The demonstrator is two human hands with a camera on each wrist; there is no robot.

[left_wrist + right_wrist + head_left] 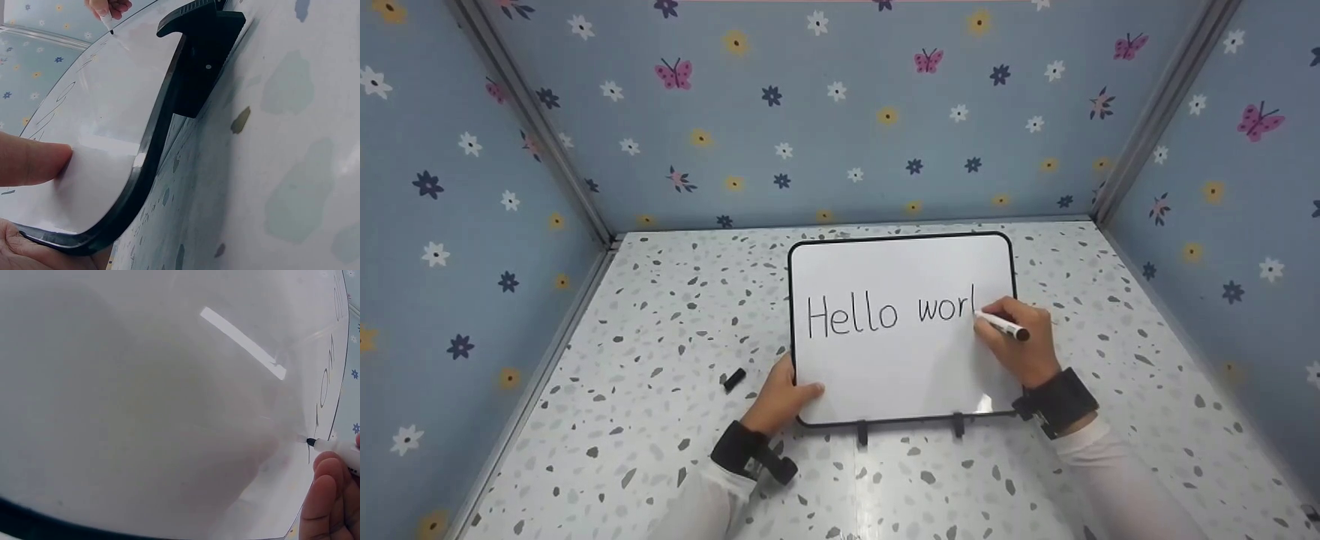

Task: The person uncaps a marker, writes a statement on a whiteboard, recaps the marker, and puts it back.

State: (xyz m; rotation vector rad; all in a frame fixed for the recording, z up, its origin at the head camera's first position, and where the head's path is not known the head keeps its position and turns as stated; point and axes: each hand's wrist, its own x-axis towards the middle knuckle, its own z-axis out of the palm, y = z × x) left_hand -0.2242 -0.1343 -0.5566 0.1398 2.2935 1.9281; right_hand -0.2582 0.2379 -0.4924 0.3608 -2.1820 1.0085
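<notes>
A whiteboard [900,375] with a black frame leans on a stand with black feet, and "Hello worl" is handwritten across it in black. My right hand [1024,341] pinches a white marker [1002,325], its black tip at the lower end of the last letter stroke. In the right wrist view the marker tip [311,441] is right at the board's surface. My left hand [781,396] grips the board's lower left edge, thumb [39,162] on the front face and the other fingers behind the frame.
A black marker cap [734,379] lies on the speckled table [660,420], left of the board. Two black stand feet [862,433] stick out beneath the board's lower edge. Blue flowered panels [840,112] wall the table at the back and both sides.
</notes>
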